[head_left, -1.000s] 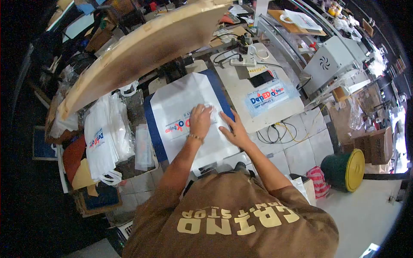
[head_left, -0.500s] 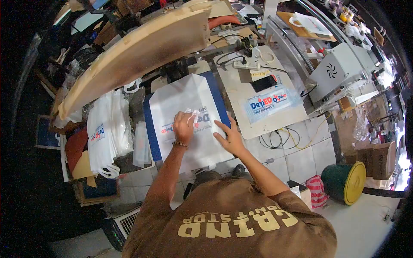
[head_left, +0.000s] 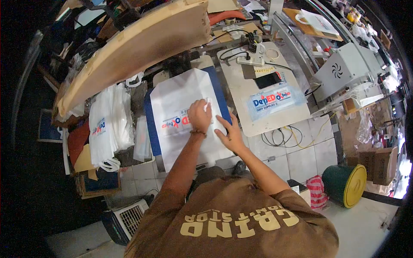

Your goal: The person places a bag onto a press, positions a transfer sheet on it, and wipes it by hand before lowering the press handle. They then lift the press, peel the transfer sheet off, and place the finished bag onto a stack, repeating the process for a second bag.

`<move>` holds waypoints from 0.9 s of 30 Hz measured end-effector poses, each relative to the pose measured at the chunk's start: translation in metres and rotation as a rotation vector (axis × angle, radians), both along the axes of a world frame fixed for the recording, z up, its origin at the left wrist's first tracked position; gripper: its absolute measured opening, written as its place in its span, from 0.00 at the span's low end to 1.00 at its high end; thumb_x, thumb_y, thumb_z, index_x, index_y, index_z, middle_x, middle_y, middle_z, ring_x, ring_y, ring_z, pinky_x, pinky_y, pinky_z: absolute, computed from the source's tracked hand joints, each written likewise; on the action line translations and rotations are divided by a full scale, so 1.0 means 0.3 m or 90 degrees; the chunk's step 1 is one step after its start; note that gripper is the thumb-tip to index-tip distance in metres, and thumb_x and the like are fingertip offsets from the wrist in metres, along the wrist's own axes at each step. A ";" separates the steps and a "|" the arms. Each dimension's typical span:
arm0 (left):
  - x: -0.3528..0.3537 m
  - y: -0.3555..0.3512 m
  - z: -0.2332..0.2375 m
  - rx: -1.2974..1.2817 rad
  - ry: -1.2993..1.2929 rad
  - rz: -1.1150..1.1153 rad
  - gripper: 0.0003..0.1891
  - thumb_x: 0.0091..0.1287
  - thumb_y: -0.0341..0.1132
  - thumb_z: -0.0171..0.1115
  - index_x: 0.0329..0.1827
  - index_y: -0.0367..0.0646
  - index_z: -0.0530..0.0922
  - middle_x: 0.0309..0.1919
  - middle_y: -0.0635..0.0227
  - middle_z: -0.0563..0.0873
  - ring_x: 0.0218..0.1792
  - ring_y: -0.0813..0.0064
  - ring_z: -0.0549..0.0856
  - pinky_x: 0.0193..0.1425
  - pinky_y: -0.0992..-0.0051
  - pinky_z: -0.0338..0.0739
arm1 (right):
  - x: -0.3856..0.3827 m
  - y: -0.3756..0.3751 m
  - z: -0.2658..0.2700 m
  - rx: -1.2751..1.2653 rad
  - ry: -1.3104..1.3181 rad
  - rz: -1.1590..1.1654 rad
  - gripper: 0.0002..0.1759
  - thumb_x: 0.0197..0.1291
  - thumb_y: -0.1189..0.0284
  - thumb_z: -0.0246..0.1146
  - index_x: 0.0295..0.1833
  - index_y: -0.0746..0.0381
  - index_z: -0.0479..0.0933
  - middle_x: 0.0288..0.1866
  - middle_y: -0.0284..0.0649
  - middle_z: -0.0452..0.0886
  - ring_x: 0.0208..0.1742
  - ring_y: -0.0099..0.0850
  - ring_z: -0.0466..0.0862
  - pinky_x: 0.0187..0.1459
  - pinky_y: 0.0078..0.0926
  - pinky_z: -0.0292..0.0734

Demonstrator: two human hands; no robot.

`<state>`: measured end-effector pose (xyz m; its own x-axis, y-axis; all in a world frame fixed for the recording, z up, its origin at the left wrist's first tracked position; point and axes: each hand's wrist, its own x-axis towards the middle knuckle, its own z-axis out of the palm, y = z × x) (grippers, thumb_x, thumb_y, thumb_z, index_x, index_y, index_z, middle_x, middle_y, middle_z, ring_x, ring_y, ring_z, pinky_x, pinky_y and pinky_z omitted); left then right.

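Observation:
A white bag point(head_left: 180, 146) with a blue and red "DepED OK" print lies flat on a blue board point(head_left: 153, 129). My left hand point(head_left: 199, 117) is closed around a crumpled white cloth point(head_left: 208, 105) and presses on the print, covering part of the lettering. Beside it, my right hand point(head_left: 231, 134) rests with spread fingers on the bag's right edge, thumb and fingertips on the white material. It holds nothing.
A large padded board point(head_left: 137, 51) rises behind the work. Printed white bags point(head_left: 109, 124) are stacked at the left. To the right, a pale platen point(head_left: 262, 120) carries a phone point(head_left: 267, 80), a power strip point(head_left: 251, 60) and a printed film point(head_left: 275, 102). Cables point(head_left: 282, 136) hang below.
My left hand has slid right across the print with the cloth, uncovering more red and blue letters on the left. My right hand stays at the bag's edge. The view has shifted slightly.

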<state>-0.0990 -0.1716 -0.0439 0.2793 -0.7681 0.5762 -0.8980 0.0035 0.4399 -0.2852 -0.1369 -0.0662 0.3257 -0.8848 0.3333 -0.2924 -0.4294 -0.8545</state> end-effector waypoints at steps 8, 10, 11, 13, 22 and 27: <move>0.207 0.079 -0.001 0.086 -0.073 0.113 0.07 0.63 0.35 0.67 0.40 0.44 0.81 0.37 0.59 0.86 0.44 0.51 0.85 0.46 0.50 0.75 | -0.008 0.009 0.010 0.029 0.002 0.003 0.30 0.63 0.62 0.72 0.71 0.52 0.78 0.76 0.63 0.63 0.73 0.60 0.70 0.72 0.50 0.68; 0.149 0.047 -0.009 0.083 -0.040 0.137 0.06 0.62 0.34 0.67 0.38 0.44 0.81 0.37 0.60 0.87 0.44 0.53 0.85 0.46 0.51 0.75 | -0.003 0.004 0.009 0.009 -0.022 0.005 0.30 0.63 0.62 0.72 0.71 0.52 0.78 0.77 0.62 0.63 0.74 0.60 0.70 0.72 0.50 0.68; 0.080 0.017 -0.024 0.026 -0.024 0.095 0.06 0.62 0.34 0.67 0.38 0.44 0.81 0.37 0.60 0.86 0.45 0.53 0.85 0.46 0.51 0.75 | -0.002 -0.008 0.011 0.008 -0.022 0.007 0.30 0.63 0.62 0.72 0.71 0.52 0.78 0.77 0.62 0.63 0.74 0.60 0.70 0.72 0.50 0.68; 0.008 0.033 -0.020 -0.025 -0.009 0.061 0.07 0.62 0.35 0.68 0.38 0.44 0.82 0.37 0.60 0.86 0.45 0.53 0.85 0.46 0.51 0.75 | -0.004 -0.003 0.005 -0.003 -0.017 0.009 0.30 0.63 0.62 0.72 0.71 0.52 0.78 0.78 0.62 0.62 0.75 0.59 0.69 0.73 0.50 0.67; 0.331 0.184 -0.020 0.107 -0.059 0.194 0.08 0.61 0.34 0.70 0.41 0.45 0.84 0.39 0.59 0.85 0.44 0.53 0.83 0.49 0.52 0.76 | -0.006 -0.003 -0.003 0.022 0.010 0.005 0.30 0.63 0.63 0.73 0.71 0.52 0.78 0.79 0.61 0.61 0.77 0.59 0.67 0.75 0.49 0.65; 0.133 0.275 0.013 0.043 -0.025 -0.053 0.09 0.57 0.32 0.75 0.41 0.48 0.88 0.39 0.61 0.84 0.45 0.55 0.83 0.51 0.56 0.76 | -0.009 -0.005 0.007 0.030 -0.012 0.017 0.30 0.63 0.62 0.73 0.71 0.52 0.78 0.79 0.62 0.61 0.77 0.59 0.67 0.75 0.48 0.64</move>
<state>-0.0591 -0.0890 -0.0400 0.1902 -0.8253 0.5317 -0.9127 0.0510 0.4055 -0.2880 -0.1384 -0.0640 0.3442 -0.8903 0.2982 -0.2651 -0.3969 -0.8787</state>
